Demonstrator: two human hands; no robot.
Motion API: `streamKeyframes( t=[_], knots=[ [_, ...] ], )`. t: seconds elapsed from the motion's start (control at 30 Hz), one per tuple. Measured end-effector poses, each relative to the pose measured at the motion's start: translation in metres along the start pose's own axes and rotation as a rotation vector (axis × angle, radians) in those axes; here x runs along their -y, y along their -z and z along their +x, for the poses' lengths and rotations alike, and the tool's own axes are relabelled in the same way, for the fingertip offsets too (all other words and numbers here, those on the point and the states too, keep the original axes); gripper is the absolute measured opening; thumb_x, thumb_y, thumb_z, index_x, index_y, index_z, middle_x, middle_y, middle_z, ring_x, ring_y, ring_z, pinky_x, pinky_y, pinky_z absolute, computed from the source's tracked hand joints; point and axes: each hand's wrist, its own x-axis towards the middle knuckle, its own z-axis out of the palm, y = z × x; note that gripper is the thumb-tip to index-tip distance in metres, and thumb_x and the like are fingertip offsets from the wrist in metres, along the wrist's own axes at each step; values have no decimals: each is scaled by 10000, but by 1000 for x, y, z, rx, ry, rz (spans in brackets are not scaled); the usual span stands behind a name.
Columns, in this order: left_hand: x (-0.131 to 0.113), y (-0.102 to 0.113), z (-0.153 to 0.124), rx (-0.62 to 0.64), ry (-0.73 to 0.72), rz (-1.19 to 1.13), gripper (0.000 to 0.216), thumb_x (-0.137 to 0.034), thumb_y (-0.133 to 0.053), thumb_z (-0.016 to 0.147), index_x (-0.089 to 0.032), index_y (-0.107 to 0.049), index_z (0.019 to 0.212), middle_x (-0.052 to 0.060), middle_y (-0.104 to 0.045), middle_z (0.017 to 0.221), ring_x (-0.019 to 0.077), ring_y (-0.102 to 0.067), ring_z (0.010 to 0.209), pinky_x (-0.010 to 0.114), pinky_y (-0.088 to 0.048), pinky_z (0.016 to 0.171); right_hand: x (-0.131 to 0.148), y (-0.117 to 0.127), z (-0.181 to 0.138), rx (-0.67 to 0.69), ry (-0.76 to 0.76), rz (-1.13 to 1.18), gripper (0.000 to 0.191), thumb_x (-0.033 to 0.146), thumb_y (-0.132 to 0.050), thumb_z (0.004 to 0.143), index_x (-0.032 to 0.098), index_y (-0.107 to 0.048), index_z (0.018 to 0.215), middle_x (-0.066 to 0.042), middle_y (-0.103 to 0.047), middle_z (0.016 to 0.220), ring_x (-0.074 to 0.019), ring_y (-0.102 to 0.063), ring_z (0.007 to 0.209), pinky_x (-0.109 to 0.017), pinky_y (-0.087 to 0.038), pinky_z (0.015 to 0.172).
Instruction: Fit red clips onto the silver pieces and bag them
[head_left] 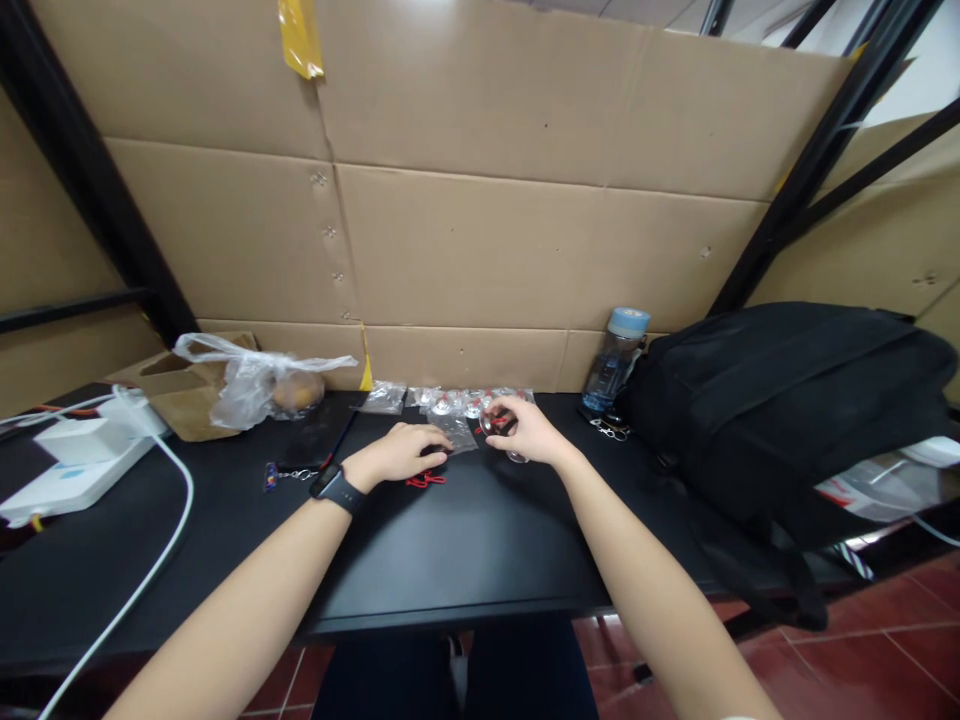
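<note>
My right hand (529,432) is closed, thumb and fingers curled around a small clear round piece (486,424) with red showing at it; its exact kind is hard to make out. To the left, my left hand (397,452) lies low over the black desk, fingers stretched out and the thumb a little apart. Its fingertips are close to a clear plastic bag (459,432). Just below them lies a bundle of red cord (426,480). Behind both hands, several small clear packets (442,402) with round red-and-white pieces line the back of the desk.
A black backpack (787,400) and a blue-capped bottle (613,365) stand on the right. At left are a white power strip (67,480), a cable, and a knotted plastic bag (255,385) beside a paper bag (195,400). A cardboard wall (480,250) closes the back.
</note>
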Motion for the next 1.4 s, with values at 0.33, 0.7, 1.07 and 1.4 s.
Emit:
streamKeyframes(
  t=[0.33, 0.7, 1.07, 1.4],
  knots=[
    [-16, -22, 6, 40, 30, 102, 339, -341, -451, 994, -360, -619, 1288, 66, -558, 1452, 245, -532, 1318, 395, -409, 1021, 2, 1, -5, 179, -80, -443, 302, 427, -801, 720, 246, -755, 956, -22, -723, 890, -172, -645, 767, -251, -435, 673],
    [-18, -18, 6, 101, 82, 111, 385, -304, -479, 982, -449, -614, 1312, 75, -523, 1489, 296, -490, 1367, 509, -385, 1059, 1, -18, -2, 168, -152, -519, 261, 410, -764, 791, 263, -745, 1005, -35, -740, 901, -203, -679, 802, -259, -429, 658],
    [-17, -17, 6, 127, 107, 109, 393, -325, -480, 988, -479, -588, 1333, 40, -479, 1529, 292, -469, 1385, 517, -371, 1082, -4, -18, -1, 180, 9, -432, 223, 262, -789, 772, 206, -771, 987, -50, -700, 911, -166, -647, 786, -244, -449, 712],
    [-17, -11, 7, 224, 117, 76, 410, -334, -466, 990, -479, -561, 1362, 20, -395, 1586, 297, -385, 1438, 541, -271, 1142, -15, -30, 4, 139, 23, -177, 154, 157, -791, 757, 177, -731, 898, -14, -711, 789, -150, -642, 724, -231, -465, 688]
  ],
)
